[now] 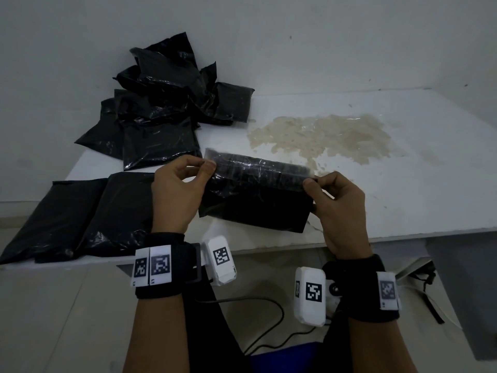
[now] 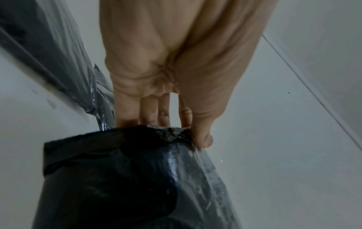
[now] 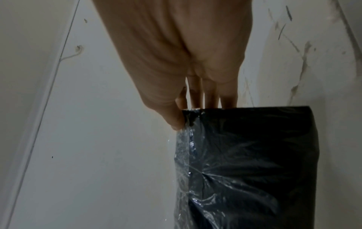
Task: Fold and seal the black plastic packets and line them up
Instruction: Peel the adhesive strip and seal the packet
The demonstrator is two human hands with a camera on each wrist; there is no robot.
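I hold one black plastic packet (image 1: pixel 255 200) just above the white table's near edge. My left hand (image 1: pixel 185 181) pinches its upper left corner and my right hand (image 1: pixel 326 192) pinches the upper right corner. A shiny, translucent flap strip (image 1: pixel 258 165) runs along the packet's top between the thumbs. In the left wrist view the thumb (image 2: pixel 203 139) presses the packet (image 2: pixel 125 178) against the fingers behind it. The right wrist view shows the thumb (image 3: pixel 176 120) on the glossy edge of the packet (image 3: pixel 250 162). Two flat packets (image 1: pixel 80 219) lie side by side at the near left.
A loose heap of several black packets (image 1: pixel 172 103) lies at the back left against the wall. A rough beige stain (image 1: pixel 322 135) covers the middle of the white table (image 1: pixel 403 197). Cables and a blue object (image 1: pixel 285 356) are below the table edge.
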